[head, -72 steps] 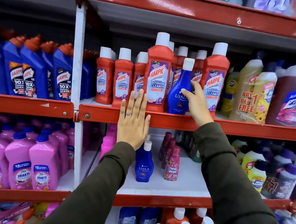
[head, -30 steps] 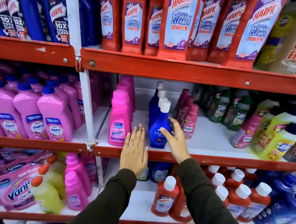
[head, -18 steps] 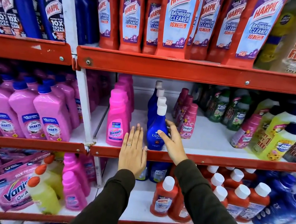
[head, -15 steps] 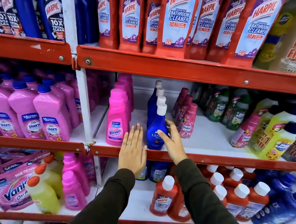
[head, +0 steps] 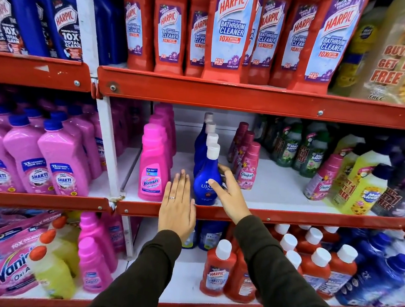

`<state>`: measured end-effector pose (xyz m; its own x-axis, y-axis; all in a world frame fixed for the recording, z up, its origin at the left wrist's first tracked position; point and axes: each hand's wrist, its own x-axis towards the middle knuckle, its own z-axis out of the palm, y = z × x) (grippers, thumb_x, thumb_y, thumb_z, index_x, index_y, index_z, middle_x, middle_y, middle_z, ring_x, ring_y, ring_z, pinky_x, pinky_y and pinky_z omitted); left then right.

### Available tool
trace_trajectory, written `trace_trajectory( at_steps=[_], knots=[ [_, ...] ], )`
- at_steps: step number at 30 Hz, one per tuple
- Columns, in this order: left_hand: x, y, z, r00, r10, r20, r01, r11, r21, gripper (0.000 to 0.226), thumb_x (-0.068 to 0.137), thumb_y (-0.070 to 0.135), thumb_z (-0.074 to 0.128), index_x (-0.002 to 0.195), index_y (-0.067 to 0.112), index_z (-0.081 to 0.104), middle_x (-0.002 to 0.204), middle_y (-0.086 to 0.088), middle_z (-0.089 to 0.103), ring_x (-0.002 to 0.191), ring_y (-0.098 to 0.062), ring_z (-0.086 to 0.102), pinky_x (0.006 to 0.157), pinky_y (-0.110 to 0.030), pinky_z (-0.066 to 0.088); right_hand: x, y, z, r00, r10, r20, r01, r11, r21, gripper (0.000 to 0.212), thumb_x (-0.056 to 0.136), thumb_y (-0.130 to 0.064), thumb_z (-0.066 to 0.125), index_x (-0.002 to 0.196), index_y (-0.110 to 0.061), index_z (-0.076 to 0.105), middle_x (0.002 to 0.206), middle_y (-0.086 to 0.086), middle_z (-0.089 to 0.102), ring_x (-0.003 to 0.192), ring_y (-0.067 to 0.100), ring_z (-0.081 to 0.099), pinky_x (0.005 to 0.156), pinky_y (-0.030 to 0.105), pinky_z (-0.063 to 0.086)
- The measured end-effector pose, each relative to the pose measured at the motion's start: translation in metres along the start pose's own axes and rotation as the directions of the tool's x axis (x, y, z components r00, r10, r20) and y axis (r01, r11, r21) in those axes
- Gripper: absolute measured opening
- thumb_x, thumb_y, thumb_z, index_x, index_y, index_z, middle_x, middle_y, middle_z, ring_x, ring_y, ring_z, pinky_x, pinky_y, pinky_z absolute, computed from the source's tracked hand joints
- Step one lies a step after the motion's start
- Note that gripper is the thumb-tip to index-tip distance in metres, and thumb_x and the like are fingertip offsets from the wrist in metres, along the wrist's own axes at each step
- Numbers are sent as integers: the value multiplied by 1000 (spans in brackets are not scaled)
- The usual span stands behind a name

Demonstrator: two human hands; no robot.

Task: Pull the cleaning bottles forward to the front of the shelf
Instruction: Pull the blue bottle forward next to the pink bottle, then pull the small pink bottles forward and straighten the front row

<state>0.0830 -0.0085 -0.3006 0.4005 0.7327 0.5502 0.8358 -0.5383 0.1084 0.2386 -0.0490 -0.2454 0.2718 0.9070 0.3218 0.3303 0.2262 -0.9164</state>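
A blue Ujala bottle (head: 202,191) with a white cap stands at the front of a row of like blue bottles (head: 202,148) on the middle shelf (head: 314,216). My right hand (head: 231,199) holds it, thumb on its front and fingers around its right side. My left hand (head: 177,208) lies flat against the red shelf edge just left of the bottle, fingers straight, holding nothing. A pink Vanish bottle (head: 152,170) stands at the front left, with more pink ones behind it.
Small pink Comfort bottles (head: 248,168) stand in a row right of the blue ones, set back from the edge. Red Harpic bottles (head: 230,31) fill the shelf above, more stand on the shelf below (head: 219,272). Yellow and green bottles (head: 365,188) crowd the right.
My right hand brought the blue bottle from the upper shelf down to the front of the blue row on the middle shelf. My left hand dropped to this shelf's edge. Both have barely moved since.
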Motion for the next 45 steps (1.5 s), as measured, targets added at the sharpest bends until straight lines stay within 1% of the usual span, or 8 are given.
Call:
trace_trajectory(
  at_steps=[7,12,16,22,28,32,40,45],
  knots=[
    [0,-2,3,1000,20,-6,-20,1000,12,66,96,27,28,155,-2,28,164,-20,25,152,-33,26,124,-44,12,-8,-4,-23,947,-65,-314,74,997,17,47,90,-23,71,134,-22,54,123,0,64,110,8,61,90,14,50],
    [1,-4,9,998,41,-40,-40,999,23,65,96,27,28,154,-3,29,164,-20,25,152,-34,27,124,-42,2,-2,-1,-83,725,-143,-674,90,989,-113,24,96,-22,59,120,-28,55,118,3,62,109,18,58,88,34,50],
    [1,-2,11,997,39,-63,-40,999,-7,65,96,27,29,154,-3,29,165,-19,24,153,-34,24,125,-42,0,11,6,-139,555,-155,-817,-42,976,-213,39,92,-9,61,130,-10,52,130,12,52,124,29,50,109,39,40],
    [0,-2,11,996,46,-78,-47,999,-14,65,96,26,29,154,-4,29,165,-19,22,153,-35,21,125,-44,2,21,15,-190,382,4,-924,-337,932,-135,69,85,-7,66,147,-2,35,150,25,33,137,43,34,113,53,33],
    [1,-3,12,996,43,-81,-43,999,-1,66,96,26,29,155,-3,27,166,-18,20,154,-33,19,126,-42,-1,27,24,-227,473,205,-857,-523,848,-86,63,90,-8,63,144,7,35,148,29,39,139,44,37,115,51,31],
    [0,-3,12,996,46,-81,-45,999,9,66,96,26,30,155,-2,27,166,-18,21,154,-33,20,126,-42,-1,29,27,-236,546,198,-814,-458,884,-91,51,88,-4,68,136,-1,50,130,26,62,120,40,59,107,44,41],
    [1,-2,11,996,42,-83,-40,999,26,66,96,27,29,155,-1,27,166,-17,20,154,-32,18,127,-41,-5,17,13,-225,545,184,-818,-489,862,-133,39,86,-3,70,123,0,59,123,25,65,114,43,62,104,51,47],
    [1,-2,10,996,38,-78,-37,999,23,66,96,27,29,155,-2,28,166,-17,21,154,-32,19,127,-41,-4,5,-15,-183,636,100,-765,-349,922,-170,57,78,-26,84,126,-7,61,121,14,70,108,32,67,98,42,51]
  ],
)
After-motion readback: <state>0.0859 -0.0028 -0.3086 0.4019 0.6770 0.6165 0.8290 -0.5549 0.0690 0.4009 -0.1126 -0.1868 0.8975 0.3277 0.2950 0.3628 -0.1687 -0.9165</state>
